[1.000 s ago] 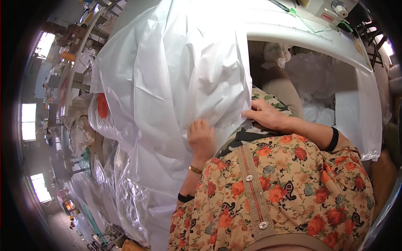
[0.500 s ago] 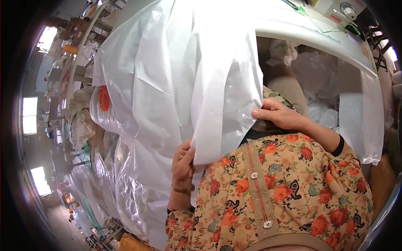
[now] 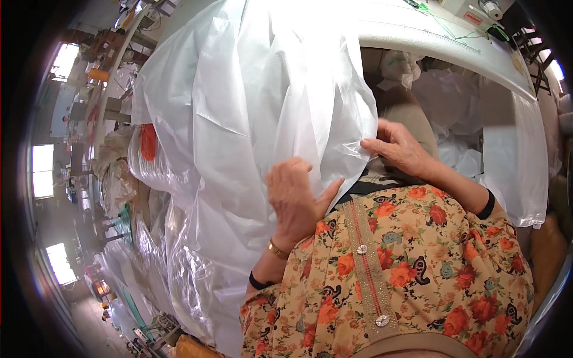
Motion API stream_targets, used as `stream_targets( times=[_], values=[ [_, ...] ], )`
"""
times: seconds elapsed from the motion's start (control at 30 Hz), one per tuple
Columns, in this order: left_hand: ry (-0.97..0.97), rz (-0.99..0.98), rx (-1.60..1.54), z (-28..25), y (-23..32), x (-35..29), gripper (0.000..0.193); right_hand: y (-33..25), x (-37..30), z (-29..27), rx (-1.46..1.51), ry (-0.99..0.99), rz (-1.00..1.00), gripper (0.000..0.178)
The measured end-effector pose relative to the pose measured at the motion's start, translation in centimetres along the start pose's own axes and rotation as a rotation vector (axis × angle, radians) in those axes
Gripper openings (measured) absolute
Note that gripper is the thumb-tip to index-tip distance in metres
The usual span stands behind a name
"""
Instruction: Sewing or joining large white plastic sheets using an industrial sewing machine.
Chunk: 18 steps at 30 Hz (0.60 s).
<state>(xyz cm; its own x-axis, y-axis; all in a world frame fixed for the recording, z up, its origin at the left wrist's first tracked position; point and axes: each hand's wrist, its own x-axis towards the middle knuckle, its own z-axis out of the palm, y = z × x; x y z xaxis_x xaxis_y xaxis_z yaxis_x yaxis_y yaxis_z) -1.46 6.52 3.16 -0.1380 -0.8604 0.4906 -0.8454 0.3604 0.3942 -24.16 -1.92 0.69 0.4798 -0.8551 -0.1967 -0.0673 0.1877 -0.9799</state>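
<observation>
A large white translucent sheet [image 3: 224,161], like plastic-coated fabric, drapes in folds off the white table toward my lap. My left hand [image 3: 293,194] lies over its near part with the thumb spread away from the fingers; it looks slightly blurred and grips nothing. At the sheet's right edge, my right hand [image 3: 397,148] pinches the material between thumb and fingers. The fingertips of that hand are partly hidden behind the sheet.
The white table [image 3: 412,37] curves across the top, with a ruler strip along its edge. A machine [image 3: 477,12] stands at the far right beside green thread. Crumpled white material [image 3: 447,107] lies below the table. An orange-red piece [image 3: 148,142] hangs at the left near clear plastic.
My left hand has let go of the sheet's near edge and moved up and right, its thumb now spread. The folded edge has dropped back. My right hand has stayed at the right edge.
</observation>
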Motion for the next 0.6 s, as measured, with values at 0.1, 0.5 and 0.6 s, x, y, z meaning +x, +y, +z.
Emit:
stream_targets(
  times=[0.1,0.5,0.6],
  values=[
    [-0.113,-0.034,0.103,1.0,-0.3,-0.4,0.033,-2.9,-0.2,-0.1,-0.657,0.185,-0.385,0.033],
    [0.004,-0.466,-0.247,-2.9,-2.6,-2.1,0.006,-3.6,2.6,4.9,-1.695,-0.091,-0.745,0.011],
    [0.185,-0.647,-0.691,-4.2,-3.5,-1.1,0.005,-3.8,2.5,4.6,-1.662,-0.209,-0.724,0.009]
  ],
)
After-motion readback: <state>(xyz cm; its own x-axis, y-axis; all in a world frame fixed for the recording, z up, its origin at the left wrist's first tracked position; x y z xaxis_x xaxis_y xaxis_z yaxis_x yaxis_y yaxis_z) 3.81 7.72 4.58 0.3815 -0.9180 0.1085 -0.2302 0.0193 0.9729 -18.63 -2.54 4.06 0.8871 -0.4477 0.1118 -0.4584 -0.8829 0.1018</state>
